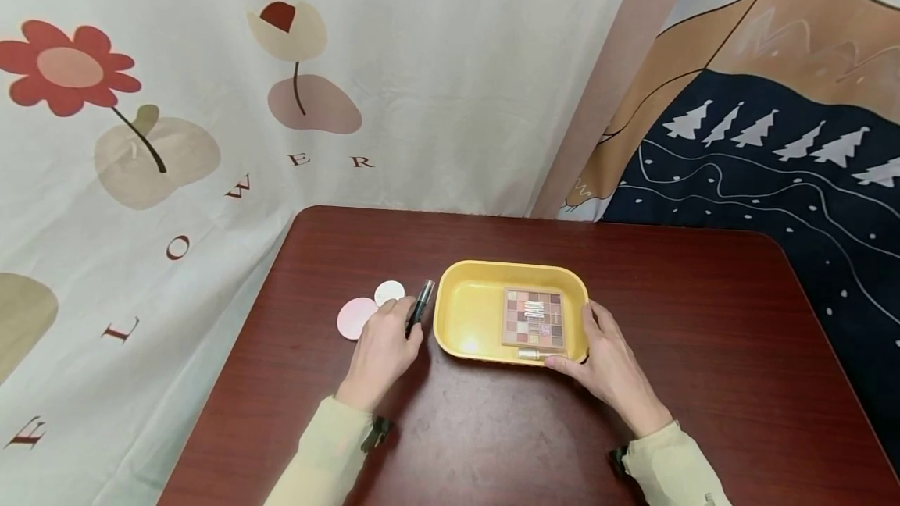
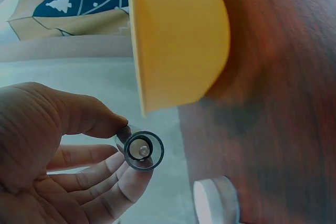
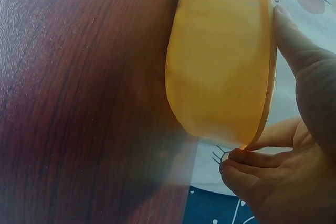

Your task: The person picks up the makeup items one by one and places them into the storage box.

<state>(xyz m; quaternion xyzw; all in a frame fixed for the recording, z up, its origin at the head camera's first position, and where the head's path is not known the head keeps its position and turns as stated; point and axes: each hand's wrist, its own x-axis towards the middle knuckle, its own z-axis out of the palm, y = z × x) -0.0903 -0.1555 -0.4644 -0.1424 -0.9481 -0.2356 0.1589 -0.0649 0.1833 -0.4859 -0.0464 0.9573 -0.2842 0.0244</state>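
My left hand [image 1: 383,343] pinches a slim black cosmetic tube [image 1: 419,309] just left of a yellow tray [image 1: 469,312]. The left wrist view shows the clear round end of the tube [image 2: 157,153] between thumb and fingers. With thumb and fingers on its rim, my right hand [image 1: 613,369] holds the tray's near right corner. Inside the tray lies an eyeshadow palette [image 1: 533,318], with a small gold-coloured tube [image 1: 536,354] along its near edge. A pink disc [image 1: 356,317] and a smaller white round piece [image 1: 389,292] lie beside my left hand.
Both hands work over a dark red-brown wooden table [image 1: 485,436]. Behind it hangs a pale curtain [image 1: 450,100] with printed flowers and letters. A dark blue cloth [image 1: 745,178] with white trees hangs at the right.
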